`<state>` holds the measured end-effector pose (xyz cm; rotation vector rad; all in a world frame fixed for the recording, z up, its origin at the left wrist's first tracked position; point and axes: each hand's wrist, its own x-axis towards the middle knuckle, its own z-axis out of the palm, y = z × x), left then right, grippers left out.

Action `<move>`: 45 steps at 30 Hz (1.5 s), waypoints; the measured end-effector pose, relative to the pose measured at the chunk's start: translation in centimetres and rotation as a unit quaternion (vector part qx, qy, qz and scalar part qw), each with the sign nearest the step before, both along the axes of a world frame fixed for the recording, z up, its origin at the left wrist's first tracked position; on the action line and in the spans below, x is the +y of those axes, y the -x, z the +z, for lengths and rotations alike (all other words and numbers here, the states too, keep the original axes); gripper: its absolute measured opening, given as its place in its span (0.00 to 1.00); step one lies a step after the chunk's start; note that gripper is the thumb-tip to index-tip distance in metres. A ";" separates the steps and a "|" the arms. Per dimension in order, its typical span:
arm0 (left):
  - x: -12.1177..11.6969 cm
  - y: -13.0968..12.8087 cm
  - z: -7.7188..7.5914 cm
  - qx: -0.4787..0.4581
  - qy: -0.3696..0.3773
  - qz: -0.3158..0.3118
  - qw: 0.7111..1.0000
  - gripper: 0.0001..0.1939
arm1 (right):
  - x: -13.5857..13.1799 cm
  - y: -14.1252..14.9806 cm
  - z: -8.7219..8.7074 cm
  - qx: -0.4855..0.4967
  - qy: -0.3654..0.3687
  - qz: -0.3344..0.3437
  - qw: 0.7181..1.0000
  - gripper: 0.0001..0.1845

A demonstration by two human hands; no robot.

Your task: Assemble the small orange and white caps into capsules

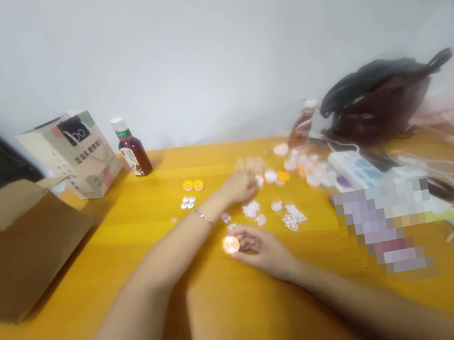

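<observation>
While a disc (pixel 231 244) is held — liquid (pixel 143 156) sits bottled.

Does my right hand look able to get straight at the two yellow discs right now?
Probably not straight: your left forearm crosses between the right hand and the yellow discs, and that hand holds an orange disc.

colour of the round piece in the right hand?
Round piece: orange rim, whitish centre; see head view.
</observation>
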<state>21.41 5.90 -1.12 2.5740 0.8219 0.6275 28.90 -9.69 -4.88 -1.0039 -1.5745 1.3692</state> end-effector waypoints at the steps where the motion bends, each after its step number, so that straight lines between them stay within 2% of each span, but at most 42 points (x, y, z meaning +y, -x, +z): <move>1: 0.1 0.0 -0.1 0.001 0.004 0.000 1.000 0.05 | 0.0 0.0 0.0 0.000 -0.002 0.000 1.000 0.17; 12: -1.1 3.9 -1.1 -0.046 0.078 0.036 0.995 0.05 | 0.0 0.2 0.2 -0.007 -0.012 -0.010 1.000 0.17; 16: -2.5 6.2 -0.6 -0.102 0.119 0.052 0.986 0.08 | -0.1 0.2 0.4 0.003 -0.001 -0.016 1.000 0.17; 18: -3.9 7.9 -0.1 -0.142 0.174 0.057 0.973 0.10 | -0.1 0.2 0.4 0.011 0.008 -0.017 1.000 0.17; 20: -5.7 9.7 0.3 -0.234 0.340 0.038 0.910 0.10 | 0.0 0.2 0.3 0.020 0.016 -0.019 0.999 0.18; 22: -7.4 11.4 0.6 -0.297 0.451 0.026 0.841 0.09 | 0.2 0.2 0.2 0.030 0.021 -0.021 0.999 0.18; 24: -8.9 12.5 0.7 -0.346 0.504 0.029 0.791 0.10 | 0.3 0.2 0.1 0.036 0.022 -0.023 0.999 0.19; 27: -10.1 13.2 0.3 -0.377 0.536 0.034 0.754 0.14 | 0.3 0.2 0.2 0.038 0.026 -0.030 0.998 0.19; 30: -10.5 12.9 -0.2 -0.377 0.550 0.016 0.745 0.19 | 0.3 0.2 0.4 0.041 0.033 -0.037 0.998 0.19; 36: -10.7 12.5 -0.8 -0.388 0.549 -0.010 0.740 0.15 | 0.3 0.0 0.7 0.050 0.031 -0.046 0.997 0.19; 39: -10.7 12.6 -0.8 -0.388 0.545 -0.017 0.743 0.17 | 0.3 -0.1 0.8 0.050 0.018 -0.064 0.997 0.18; 42: -10.6 12.6 -0.9 -0.377 0.522 -0.016 0.765 0.19 | 0.2 -0.2 0.9 0.048 0.006 -0.077 0.996 0.18; 45: -10.6 12.4 -1.1 -0.350 0.481 -0.003 0.804 0.19 | 0.2 -0.2 1.0 0.040 -0.011 -0.079 0.996 0.17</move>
